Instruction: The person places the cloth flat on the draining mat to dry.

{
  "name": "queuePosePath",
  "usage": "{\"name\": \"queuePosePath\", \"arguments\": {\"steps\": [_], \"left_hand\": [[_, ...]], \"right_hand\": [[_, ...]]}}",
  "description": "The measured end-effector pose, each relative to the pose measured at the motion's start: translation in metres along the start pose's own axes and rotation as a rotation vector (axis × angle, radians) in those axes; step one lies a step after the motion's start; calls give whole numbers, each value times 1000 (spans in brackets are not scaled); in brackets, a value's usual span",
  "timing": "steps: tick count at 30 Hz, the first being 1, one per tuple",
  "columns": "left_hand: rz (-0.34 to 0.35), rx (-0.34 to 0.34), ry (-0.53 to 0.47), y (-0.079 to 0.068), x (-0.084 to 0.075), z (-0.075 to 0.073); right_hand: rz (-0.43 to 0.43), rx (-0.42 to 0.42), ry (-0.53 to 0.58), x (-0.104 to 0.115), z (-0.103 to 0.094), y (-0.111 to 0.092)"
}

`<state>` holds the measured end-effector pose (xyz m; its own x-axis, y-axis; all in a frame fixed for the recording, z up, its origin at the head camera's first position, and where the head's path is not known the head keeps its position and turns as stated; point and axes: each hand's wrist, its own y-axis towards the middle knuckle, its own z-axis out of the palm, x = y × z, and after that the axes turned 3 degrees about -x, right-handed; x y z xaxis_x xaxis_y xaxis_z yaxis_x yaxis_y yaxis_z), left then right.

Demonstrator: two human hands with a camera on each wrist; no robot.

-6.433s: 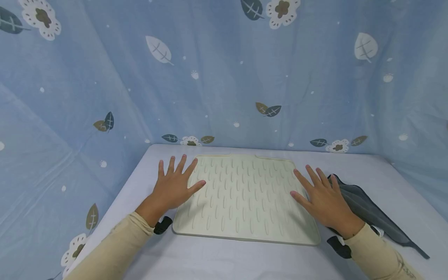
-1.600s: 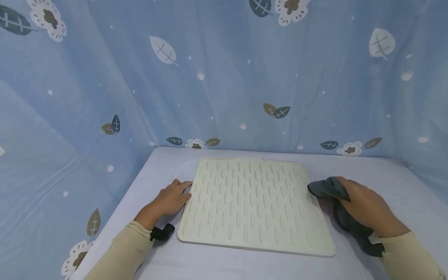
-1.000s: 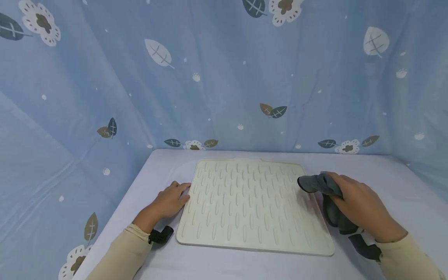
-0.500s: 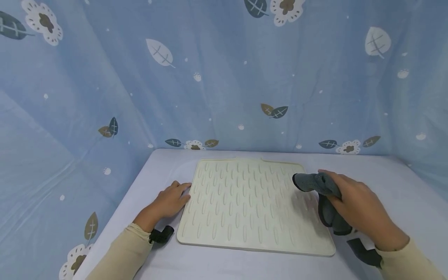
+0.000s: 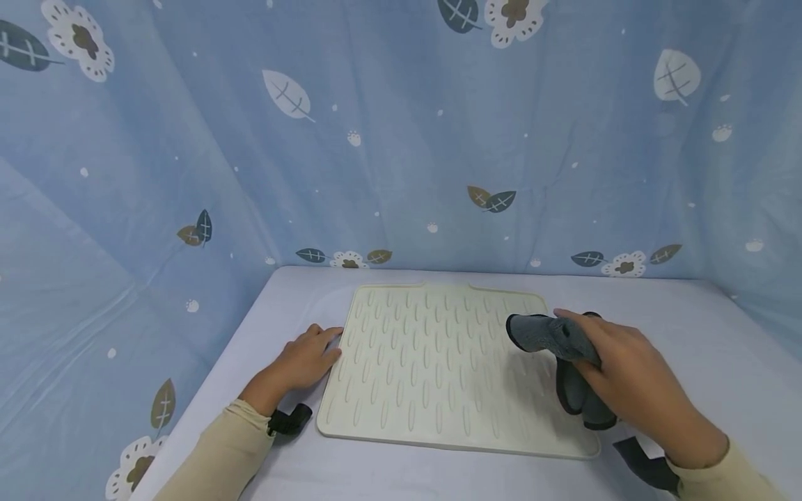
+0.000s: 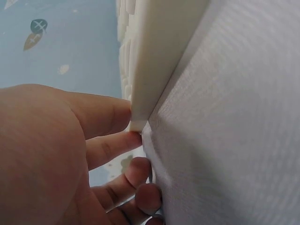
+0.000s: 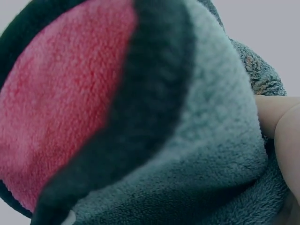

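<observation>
A cream mat (image 5: 432, 362) with rows of raised oval ridges lies flat on the white-covered table. At its left edge, my left hand (image 5: 305, 356) rests on the table, thumb and forefinger touching the side. The left wrist view shows those fingertips against the mat's thick rim (image 6: 157, 61), the other fingers loosely bent on the cloth. My right hand (image 5: 635, 379) grips a bunched grey cleaning cloth (image 5: 541, 334) above the mat's right side. Its dark border and a pink patch (image 7: 70, 89) show in the right wrist view; most of the right fingers are hidden behind it.
A blue curtain (image 5: 401, 139) printed with leaves and flowers hangs behind the table and along both sides. White cloth (image 5: 708, 320) covers the tabletop. A black wrist mount (image 5: 291, 419) sits under the left wrist, another (image 5: 648, 466) by the right.
Earlier both hands were spread near the mat and the cloth lay at the right. The right hand has since taken up the cloth and moved left over the mat; the left now touches its edge.
</observation>
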<state>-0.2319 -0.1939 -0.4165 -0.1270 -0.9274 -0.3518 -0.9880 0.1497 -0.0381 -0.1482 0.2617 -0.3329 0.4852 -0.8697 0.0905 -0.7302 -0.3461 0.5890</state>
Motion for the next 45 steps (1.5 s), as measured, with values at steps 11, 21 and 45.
{"name": "queuePosePath", "arguments": {"steps": [11, 21, 45], "left_hand": [[11, 12, 11, 1, 4, 1], [36, 23, 9, 8, 1, -3], [37, 21, 8, 5, 7, 0]], "right_hand": [[-32, 33, -20, 22, 5, 8], [-40, 103, -5, 35, 17, 24], [-37, 136, 100, 50, 54, 58]]}}
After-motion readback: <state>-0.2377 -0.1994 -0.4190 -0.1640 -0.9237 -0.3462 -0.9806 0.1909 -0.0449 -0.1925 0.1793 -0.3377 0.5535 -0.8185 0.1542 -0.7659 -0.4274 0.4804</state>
